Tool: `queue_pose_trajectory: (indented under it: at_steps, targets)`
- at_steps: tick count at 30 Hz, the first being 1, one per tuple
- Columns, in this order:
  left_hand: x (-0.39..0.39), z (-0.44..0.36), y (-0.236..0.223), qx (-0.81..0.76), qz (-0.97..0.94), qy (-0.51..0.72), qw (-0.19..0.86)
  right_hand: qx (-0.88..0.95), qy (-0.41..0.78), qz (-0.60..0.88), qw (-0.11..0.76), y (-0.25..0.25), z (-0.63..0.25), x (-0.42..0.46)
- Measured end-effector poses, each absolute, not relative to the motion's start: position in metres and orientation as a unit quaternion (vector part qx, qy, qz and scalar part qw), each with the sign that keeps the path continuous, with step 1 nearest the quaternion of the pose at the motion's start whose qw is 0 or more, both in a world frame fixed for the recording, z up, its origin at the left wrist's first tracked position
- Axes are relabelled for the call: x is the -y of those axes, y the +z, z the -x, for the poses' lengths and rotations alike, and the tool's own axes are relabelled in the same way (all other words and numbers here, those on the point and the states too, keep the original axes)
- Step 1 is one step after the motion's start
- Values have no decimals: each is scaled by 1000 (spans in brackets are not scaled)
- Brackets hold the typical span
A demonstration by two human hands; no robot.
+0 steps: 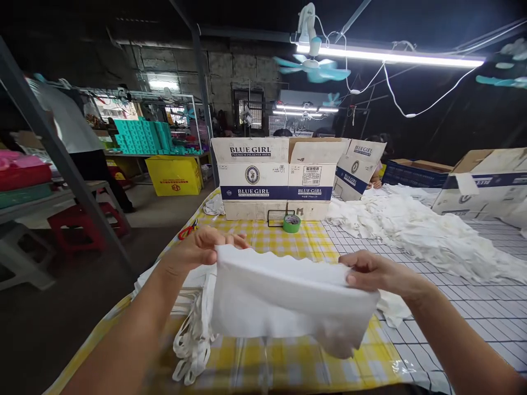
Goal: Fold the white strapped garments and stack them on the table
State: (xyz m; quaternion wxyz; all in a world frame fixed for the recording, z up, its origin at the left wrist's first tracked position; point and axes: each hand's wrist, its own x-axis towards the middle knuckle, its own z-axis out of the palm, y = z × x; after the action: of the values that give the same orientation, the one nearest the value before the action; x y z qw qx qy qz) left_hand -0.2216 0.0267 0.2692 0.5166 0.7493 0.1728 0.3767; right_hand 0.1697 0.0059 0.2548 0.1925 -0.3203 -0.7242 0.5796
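A white cloth piece (pixel 284 307) with a wavy upper edge hangs stretched between my two hands above the table. My left hand (pixel 209 246) pinches its upper left corner between thumb and fingers. At the upper right, my right hand (pixel 368 270) grips the cloth the same way, and the lower right part droops. Left of the cloth lies a pile of white pieces with looped straps (pixel 196 343), partly hidden behind my left hand and the held cloth. Another small white piece (pixel 393 308) rests on the table beyond my right hand.
Past my hands stand a Blue Girl beer carton (pixel 275 193), a roll of green tape (pixel 291 223) and red-handled cutters (pixel 188 230). A large heap of white cloth (pixel 428 230) covers the right side. A person (pixel 68 120) stands at the far left.
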Motion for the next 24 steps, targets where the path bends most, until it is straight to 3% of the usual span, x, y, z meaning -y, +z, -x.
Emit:
queue_pose_trajectory:
  at_steps: [7, 12, 16, 21, 24]
  targets:
    - [-25, 222, 268, -216, -679, 465, 526, 721, 520, 367, 273, 275, -191, -11]
    - [-12, 171, 280, -295, -726, 364, 503, 825, 361, 392, 190, 263, -165, -20]
    - [-5, 148, 297, -334, -796, 242, 442, 792, 449, 367, 193, 251, -150, -17]
    - [-5, 170, 301, -404, -823, 237, 321, 760, 482, 389, 193, 250, -161, -15]
    - [-3, 190, 301, -416, -844, 218, 259, 763, 471, 375, 236, 256, -175, -16]
